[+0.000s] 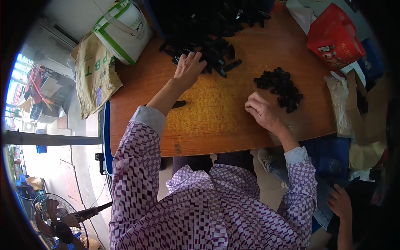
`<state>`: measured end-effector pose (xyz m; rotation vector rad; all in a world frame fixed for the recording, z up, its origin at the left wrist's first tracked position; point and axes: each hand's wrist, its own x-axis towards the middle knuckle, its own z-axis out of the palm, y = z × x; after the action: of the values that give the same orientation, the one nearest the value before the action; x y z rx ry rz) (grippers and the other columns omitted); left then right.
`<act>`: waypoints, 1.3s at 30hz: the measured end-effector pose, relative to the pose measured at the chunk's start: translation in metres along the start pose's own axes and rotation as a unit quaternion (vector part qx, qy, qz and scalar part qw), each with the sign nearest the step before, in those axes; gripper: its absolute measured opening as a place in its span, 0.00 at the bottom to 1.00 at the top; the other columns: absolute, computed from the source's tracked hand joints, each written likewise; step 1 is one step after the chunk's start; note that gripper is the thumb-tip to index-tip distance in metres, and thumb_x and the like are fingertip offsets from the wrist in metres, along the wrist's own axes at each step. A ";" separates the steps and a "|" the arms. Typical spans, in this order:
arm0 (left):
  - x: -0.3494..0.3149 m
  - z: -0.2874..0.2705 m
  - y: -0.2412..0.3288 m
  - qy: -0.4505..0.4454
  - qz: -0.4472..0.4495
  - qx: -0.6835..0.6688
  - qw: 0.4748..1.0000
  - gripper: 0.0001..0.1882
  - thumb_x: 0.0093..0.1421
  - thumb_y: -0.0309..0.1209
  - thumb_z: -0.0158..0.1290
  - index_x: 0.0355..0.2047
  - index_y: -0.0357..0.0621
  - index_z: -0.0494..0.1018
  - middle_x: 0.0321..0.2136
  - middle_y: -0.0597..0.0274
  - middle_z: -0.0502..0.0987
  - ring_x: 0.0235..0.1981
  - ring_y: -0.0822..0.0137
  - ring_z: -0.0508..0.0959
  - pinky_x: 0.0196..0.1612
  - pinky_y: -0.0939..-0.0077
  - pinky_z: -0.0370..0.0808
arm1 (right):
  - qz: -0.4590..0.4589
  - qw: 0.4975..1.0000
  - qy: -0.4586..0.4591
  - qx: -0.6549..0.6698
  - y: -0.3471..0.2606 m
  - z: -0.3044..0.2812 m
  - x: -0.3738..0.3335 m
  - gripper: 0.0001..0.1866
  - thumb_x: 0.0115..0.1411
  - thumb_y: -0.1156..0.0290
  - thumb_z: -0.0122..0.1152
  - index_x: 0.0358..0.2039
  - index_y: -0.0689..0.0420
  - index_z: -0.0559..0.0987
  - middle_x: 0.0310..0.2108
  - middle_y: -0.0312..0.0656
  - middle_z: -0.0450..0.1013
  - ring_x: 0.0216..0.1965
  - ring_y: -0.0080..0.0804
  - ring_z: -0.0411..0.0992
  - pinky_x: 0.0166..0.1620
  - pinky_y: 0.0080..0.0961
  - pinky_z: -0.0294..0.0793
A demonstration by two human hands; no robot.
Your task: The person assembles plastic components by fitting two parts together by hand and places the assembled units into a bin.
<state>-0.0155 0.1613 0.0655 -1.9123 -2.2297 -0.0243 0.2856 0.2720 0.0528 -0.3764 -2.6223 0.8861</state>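
Observation:
My left hand (189,67) reaches to the near edge of a large heap of black, elongated plastic pieces (212,52). Its fingers are a little apart and touch the pieces; whether one is under the fingertips is hidden. One loose black piece (179,104) lies on the table beside my left wrist. My right hand (261,110) is above the right part of the worn table (204,112), fingers curled together in a pinch; what they hold, if anything, cannot be made out. Just beyond it is a smaller pile of short black pieces (280,88).
A white and green bag (125,33) and a tan sack (98,75) stand at the left. A red bag (335,37) and an open cardboard box (368,121) are on the right. A fan (58,221) stands lower left; another person's hand (339,202) shows lower right.

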 end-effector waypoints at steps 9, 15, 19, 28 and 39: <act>-0.067 -0.004 0.037 -0.050 0.169 -0.147 0.973 0.19 0.57 0.19 0.53 0.49 0.49 0.74 0.51 0.58 0.69 0.54 0.57 0.70 0.55 0.59 0.69 | 0.031 0.982 -0.151 0.113 0.021 0.005 -0.001 0.12 0.56 0.72 0.68 0.41 0.59 0.78 0.40 0.35 0.65 0.43 0.30 0.67 0.44 0.29 0.69; -0.101 -0.003 0.059 0.080 0.017 -0.211 0.974 0.14 0.58 0.25 0.55 0.45 0.46 0.75 0.47 0.58 0.72 0.52 0.57 0.72 0.52 0.58 0.67 | 0.111 0.982 -0.039 0.147 0.011 0.000 -0.009 0.24 0.53 0.68 0.72 0.51 0.56 0.75 0.45 0.33 0.63 0.47 0.30 0.66 0.49 0.27 0.69; -0.105 0.002 0.071 0.049 -0.145 -0.208 0.966 0.13 0.56 0.33 0.58 0.41 0.46 0.76 0.43 0.60 0.73 0.49 0.56 0.73 0.51 0.59 0.64 | 0.098 0.990 0.000 0.099 0.012 0.010 -0.028 0.25 0.53 0.68 0.72 0.51 0.58 0.73 0.45 0.36 0.64 0.47 0.32 0.67 0.49 0.28 0.70; -0.115 0.019 0.068 0.081 -0.089 -0.214 0.969 0.12 0.55 0.35 0.59 0.40 0.48 0.77 0.39 0.62 0.73 0.46 0.57 0.72 0.52 0.61 0.63 | 0.036 0.999 -0.008 -0.040 0.015 0.016 -0.021 0.15 0.56 0.71 0.68 0.42 0.61 0.75 0.39 0.43 0.69 0.40 0.38 0.72 0.42 0.33 0.74; -0.119 0.016 0.062 0.098 -0.058 -0.250 0.961 0.10 0.54 0.34 0.60 0.36 0.47 0.79 0.35 0.65 0.74 0.43 0.60 0.73 0.51 0.62 0.65 | -0.091 0.983 -0.085 -0.133 -0.033 0.043 0.045 0.12 0.58 0.64 0.65 0.35 0.57 0.75 0.30 0.42 0.76 0.34 0.41 0.77 0.37 0.36 0.78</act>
<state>0.0593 0.0572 0.0230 -1.8856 -2.3461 -0.8320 0.2230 0.2398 0.0515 -0.1270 -2.8852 0.5321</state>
